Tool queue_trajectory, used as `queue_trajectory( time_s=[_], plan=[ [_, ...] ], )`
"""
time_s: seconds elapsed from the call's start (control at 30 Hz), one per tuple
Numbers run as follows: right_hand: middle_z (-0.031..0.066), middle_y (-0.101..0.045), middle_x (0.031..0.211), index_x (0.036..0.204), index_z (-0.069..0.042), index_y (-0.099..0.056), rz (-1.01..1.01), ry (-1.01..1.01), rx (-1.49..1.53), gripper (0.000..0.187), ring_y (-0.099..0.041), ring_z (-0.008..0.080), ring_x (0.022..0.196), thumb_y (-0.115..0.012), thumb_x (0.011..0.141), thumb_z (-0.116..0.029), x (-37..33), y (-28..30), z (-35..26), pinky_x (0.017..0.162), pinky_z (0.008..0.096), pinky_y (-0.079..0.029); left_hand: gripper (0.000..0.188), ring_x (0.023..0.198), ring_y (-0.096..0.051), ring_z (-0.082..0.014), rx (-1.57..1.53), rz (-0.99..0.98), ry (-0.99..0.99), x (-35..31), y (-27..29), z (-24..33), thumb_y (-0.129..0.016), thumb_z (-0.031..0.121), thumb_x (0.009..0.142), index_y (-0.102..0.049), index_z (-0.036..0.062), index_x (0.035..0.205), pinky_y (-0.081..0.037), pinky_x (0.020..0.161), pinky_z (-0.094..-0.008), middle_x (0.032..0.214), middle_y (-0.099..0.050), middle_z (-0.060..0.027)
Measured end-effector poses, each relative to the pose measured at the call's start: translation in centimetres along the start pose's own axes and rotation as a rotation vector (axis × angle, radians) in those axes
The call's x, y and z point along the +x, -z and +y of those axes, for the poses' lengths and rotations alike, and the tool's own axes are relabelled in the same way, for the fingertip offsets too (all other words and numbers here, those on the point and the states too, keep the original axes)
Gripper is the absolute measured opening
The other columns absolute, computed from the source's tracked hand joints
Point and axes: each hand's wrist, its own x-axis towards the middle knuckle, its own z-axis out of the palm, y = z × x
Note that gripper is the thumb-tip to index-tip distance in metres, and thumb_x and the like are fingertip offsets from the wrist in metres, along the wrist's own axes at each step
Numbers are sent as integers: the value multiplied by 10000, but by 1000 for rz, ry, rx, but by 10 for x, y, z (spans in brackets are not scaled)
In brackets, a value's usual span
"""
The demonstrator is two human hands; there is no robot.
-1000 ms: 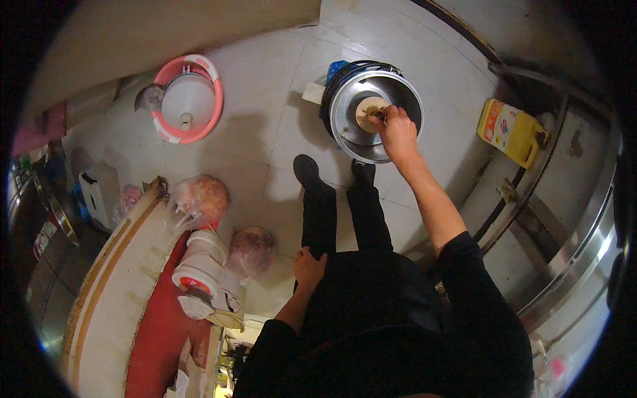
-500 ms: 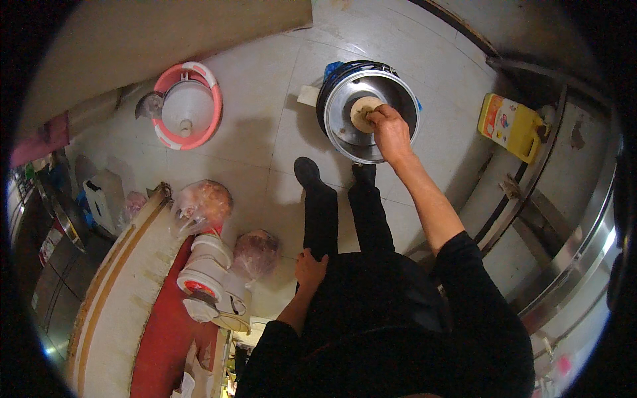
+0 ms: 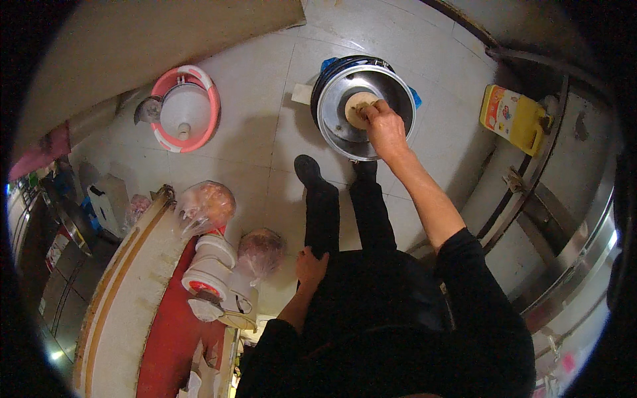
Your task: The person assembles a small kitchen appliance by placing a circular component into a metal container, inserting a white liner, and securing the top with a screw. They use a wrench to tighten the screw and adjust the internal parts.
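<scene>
My right hand (image 3: 385, 131) reaches down into a round, shiny metal pot (image 3: 326, 126) with a dark outer side, which stands on the floor ahead of my feet. Its fingers are closed together over a pale beige disc (image 3: 354, 114) inside the pot. Whatever they pinch there is too small and covered to make out. My left hand (image 3: 310, 266) lies on my left thigh, near the knee, with fingers stretched over the dark trouser cloth and nothing held.
A pink-rimmed basin (image 3: 213, 99) holding a whitish funnel-shaped piece sits at the far left. Nearer are clear bags (image 3: 261, 252) with pinkish contents and stacked white tubs (image 3: 215, 255). A yellow jug (image 3: 514, 119) stands at right beside a metal frame (image 3: 554, 152).
The whole view has shifted slightly. My right hand stays at the beige disc inside the pot, still closed. My left hand remains on the thigh.
</scene>
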Motion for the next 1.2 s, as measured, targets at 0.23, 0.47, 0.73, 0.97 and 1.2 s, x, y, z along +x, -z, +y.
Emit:
queue_trajectory(
  time_s=[0.23,0.47,0.73,0.97,1.2],
  plan=[
    [215,-592,911,932,-24,-596,61,-33,57,159,-646,385,777,-590,774,-31,-1,1,2,661,454,-541,699,1096,-542,-375,2,-39,22,3,0,0,-666,484,765,-481,27,1260,-457,896,-465,1193,-546,-218],
    [195,-630,960,1012,-39,-616,-55,-111,-53,268,-644,385,759,-675,785,-166,5,-9,-4,682,440,-534,712,1100,-539,-377,10,-51,41,4,5,2,-664,483,763,-467,33,1278,-453,901,-472,1200,-539,-219],
    [199,-618,914,936,-22,-601,14,55,21,208,-649,378,748,-644,752,-110,7,4,-2,666,439,-544,623,1038,-556,-372,-22,33,-7,5,2,0,-689,445,753,-512,23,1176,-474,859,-463,1127,-552,-211],
    [194,-613,923,940,-41,-613,-54,-133,-30,212,-647,372,744,-651,744,-113,8,0,-11,673,429,-541,623,1056,-546,-370,-14,25,-1,7,1,-2,-681,440,760,-511,26,1194,-469,869,-458,1133,-550,-197],
    [122,-628,919,875,-51,-633,116,225,86,151,-648,282,767,-656,728,-20,6,11,-3,664,361,-536,614,1044,-550,-371,-30,63,-30,6,1,-3,-676,442,764,-516,16,1175,-468,867,-464,1113,-555,-201]
  ],
)
